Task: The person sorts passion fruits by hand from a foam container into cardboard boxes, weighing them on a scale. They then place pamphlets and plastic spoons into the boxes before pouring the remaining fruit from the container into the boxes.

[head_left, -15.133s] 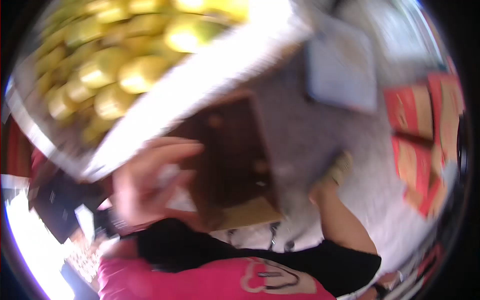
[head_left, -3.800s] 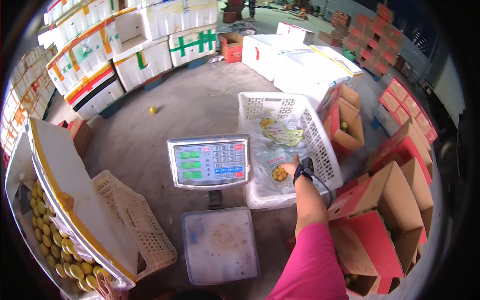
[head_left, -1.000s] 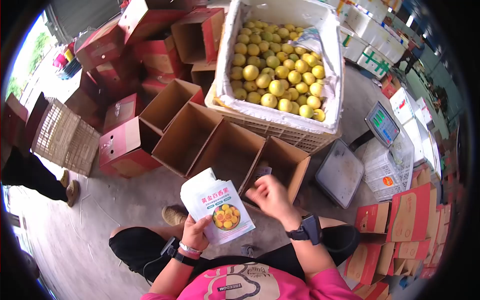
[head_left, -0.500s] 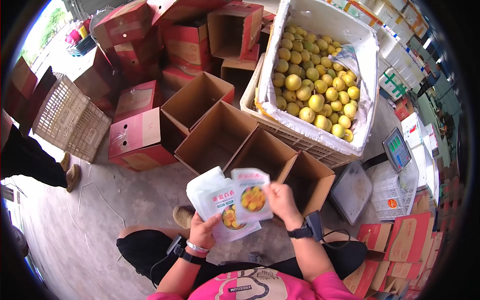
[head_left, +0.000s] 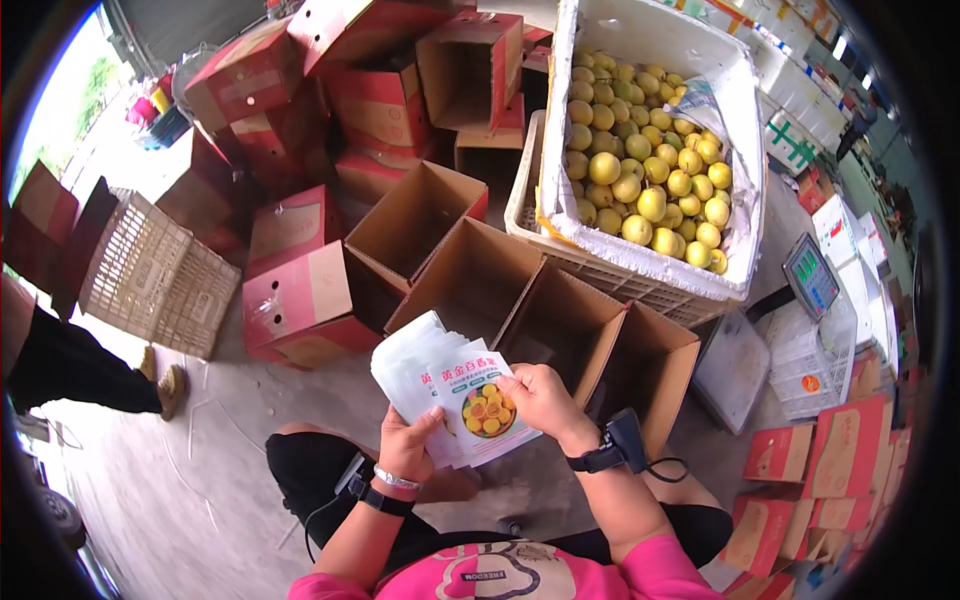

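Left hand [head_left: 410, 447] clenched round fanned bag stack [head_left: 415, 360], splayed likely for easy peeling | right hand [head_left: 535, 393] pinching top bag [head_left: 487, 408] | stack held just before the open cartons [head_left: 470, 285], on the person's side

White printed pouches [head_left: 452, 395]: lower centre, before open brown cardboard boxes [head_left: 470, 285]. Yellow round fruit [head_left: 650, 185] in white foam crate [head_left: 640, 30], upper right.
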